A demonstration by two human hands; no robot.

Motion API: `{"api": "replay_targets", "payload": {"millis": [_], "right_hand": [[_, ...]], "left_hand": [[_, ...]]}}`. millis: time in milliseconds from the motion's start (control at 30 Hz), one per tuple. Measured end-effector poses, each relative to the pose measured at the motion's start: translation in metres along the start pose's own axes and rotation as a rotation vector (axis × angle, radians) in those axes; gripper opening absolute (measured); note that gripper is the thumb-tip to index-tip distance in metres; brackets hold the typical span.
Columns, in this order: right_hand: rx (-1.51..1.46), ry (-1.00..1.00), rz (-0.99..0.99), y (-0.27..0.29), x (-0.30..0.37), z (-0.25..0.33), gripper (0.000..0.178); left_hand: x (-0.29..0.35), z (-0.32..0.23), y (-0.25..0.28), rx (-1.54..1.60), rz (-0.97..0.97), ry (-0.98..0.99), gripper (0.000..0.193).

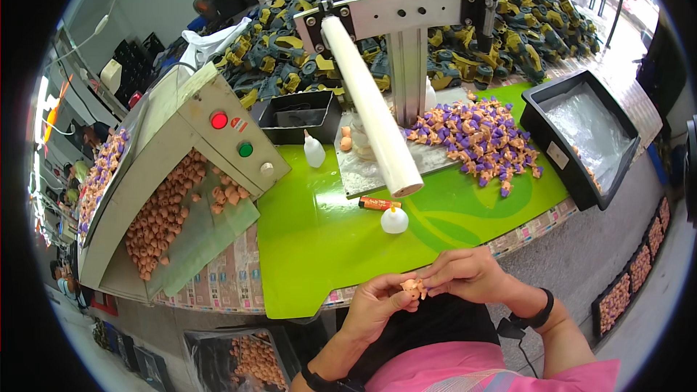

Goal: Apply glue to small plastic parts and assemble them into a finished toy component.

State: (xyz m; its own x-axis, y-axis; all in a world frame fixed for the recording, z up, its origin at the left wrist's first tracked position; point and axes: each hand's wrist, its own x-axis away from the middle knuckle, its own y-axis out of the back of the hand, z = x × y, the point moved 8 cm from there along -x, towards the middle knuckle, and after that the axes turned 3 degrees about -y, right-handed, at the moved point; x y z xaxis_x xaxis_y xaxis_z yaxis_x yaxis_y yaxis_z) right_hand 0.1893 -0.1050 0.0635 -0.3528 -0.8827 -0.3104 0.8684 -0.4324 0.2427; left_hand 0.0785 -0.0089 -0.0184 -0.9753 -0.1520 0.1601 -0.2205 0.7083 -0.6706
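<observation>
My left hand (pixel 375 310) pinches a small peach-coloured toy figure (pixel 413 288) between thumb and fingers, just beyond the near edge of the green mat (pixel 312 268). From the other side my right hand (pixel 468 274) closes its fingertips on the same figure. What else the right fingers may hold is hidden. Ahead of the hands stands a round white squeeze bottle (pixel 394 221), with an orange and black tube (pixel 380 204) lying behind it. Farther off, a second white bottle (pixel 314 151) with a thin nozzle stands upright. A pile of peach and purple figures (pixel 483 134) covers the mat's far right.
A slanted beige machine (pixel 156 127) with red and green buttons holds many peach pieces (pixel 170 210) at left. A white roller (pixel 374 112) on a metal post (pixel 406 65) overhangs the mat. Black trays (pixel 617 187) flank it. Green-yellow toy parts (pixel 530 25) heap behind.
</observation>
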Motion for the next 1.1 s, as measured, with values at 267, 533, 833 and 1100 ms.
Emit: {"api": "replay_targets", "payload": {"millis": [267, 533, 833, 1100], "right_hand": [[0.127, 0.118, -0.043, -0.002, -0.013, 0.015, 0.022], [0.265, -0.039, -0.009, 0.007, -0.027, 0.010, 0.022], [0.955, 0.705, -0.149, 0.005, -0.129, 0.146, 0.026], [1.145, 0.598, -0.438, 0.048, -0.245, 0.194, 0.056]], "left_hand": [[-0.005, -0.003, -0.006, 0.116, -0.019, 0.085, 0.031], [-0.016, 0.003, -0.009, 0.271, 0.034, 0.098, 0.026], [-0.012, -0.030, 0.005, -0.065, -0.125, -0.110, 0.030], [0.003, -0.033, 0.029, 0.083, -0.221, -0.044, 0.025]]}}
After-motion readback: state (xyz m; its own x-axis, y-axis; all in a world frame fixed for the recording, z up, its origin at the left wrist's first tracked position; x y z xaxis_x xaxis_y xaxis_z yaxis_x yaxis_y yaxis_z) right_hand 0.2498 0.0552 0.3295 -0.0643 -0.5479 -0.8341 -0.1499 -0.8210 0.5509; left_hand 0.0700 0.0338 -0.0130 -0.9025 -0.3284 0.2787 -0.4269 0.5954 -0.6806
